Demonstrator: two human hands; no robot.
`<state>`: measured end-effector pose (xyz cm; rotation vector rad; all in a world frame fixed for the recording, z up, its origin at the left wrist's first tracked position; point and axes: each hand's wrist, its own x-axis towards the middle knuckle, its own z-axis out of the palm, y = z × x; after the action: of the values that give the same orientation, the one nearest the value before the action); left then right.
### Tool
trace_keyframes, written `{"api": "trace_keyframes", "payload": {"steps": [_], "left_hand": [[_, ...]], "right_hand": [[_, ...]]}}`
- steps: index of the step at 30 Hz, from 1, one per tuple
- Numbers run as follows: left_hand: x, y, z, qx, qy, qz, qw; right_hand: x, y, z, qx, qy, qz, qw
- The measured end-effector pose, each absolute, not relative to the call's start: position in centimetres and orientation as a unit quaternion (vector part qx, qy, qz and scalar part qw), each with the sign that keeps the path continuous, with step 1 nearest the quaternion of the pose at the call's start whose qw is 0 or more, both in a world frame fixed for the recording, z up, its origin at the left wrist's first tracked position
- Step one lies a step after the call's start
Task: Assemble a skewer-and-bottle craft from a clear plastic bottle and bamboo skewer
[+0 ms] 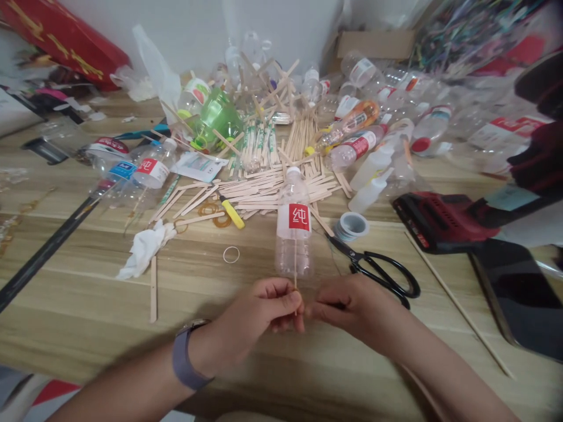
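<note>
Water bottle [285, 218], clear plastic with a white cap and a red-and-white label, sits in the head view at the middle of the wooden table [259, 351], just beyond the person's hands, its cap end pointing away; whether it stands or lies is hard to tell. A thin wooden stick [295, 264] runs from the label area past the base to the left hand [275, 302], whose thumb and fingers pinch it near its lower end, probably to keep it from turning; a small brownish band shows at that grip. Whether the stick passes inside the bottle or over it, I cannot tell. The right hand [352, 302] is close beside, fingers curled and thumb against them in a narrow pinch, but whether anything is between them does not show. Black-handled scissors [382, 275] lie just past the right hand, apparently for easy reach, with a grey spool [352, 225] near their blades. A pale rubber band [231, 254] lies alone on the left, and flat craft sticks [264, 190] are heaped behind, seemingly pushed back to leave working room.
</note>
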<state>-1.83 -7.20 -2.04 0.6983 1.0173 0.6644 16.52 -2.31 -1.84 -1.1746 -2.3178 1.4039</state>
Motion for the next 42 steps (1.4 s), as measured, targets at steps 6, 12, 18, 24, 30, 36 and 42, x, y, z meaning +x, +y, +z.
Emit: {"api": "trace_keyframes", "payload": {"steps": [6,12,18,24,30,36,42], "left_hand": [[-2.3,-7.0,-1.5,0.369,0.47,0.343,0.725],[-2.5,-6.8,-1.7,0.39,0.494,0.346,0.696],[-2.3,-7.0,-1.9,0.439,0.461,0.358,0.683],[-2.3,-7.6,-1.0,0.652,0.535,0.312,0.437],[-3.0,-7.1,-0.4,0.698,0.547,0.279,0.369],[-3.0,-7.2,-0.4,0.672,0.512,0.376,0.382],[-2.2,-7.7,-0.4,0.639,0.579,0.399,0.312]], "right_hand": [[15.2,-3.4,-1.7,-0.449,-0.555,0.684,0.151],[13.9,-4.8,-2.0,-0.459,-0.343,0.797,0.191],[13.1,-5.3,-1.6,-0.422,-0.276,0.827,0.248],[13.0,-5.4,-1.7,-0.437,-0.255,0.797,0.329],[13.2,-5.6,-2.1,-0.389,-0.203,0.842,0.314],[13.1,-6.2,-2.2,-0.313,-0.153,0.883,0.314],[12.7,-7.0,-2.1,-0.293,-0.194,0.886,0.304]]}}
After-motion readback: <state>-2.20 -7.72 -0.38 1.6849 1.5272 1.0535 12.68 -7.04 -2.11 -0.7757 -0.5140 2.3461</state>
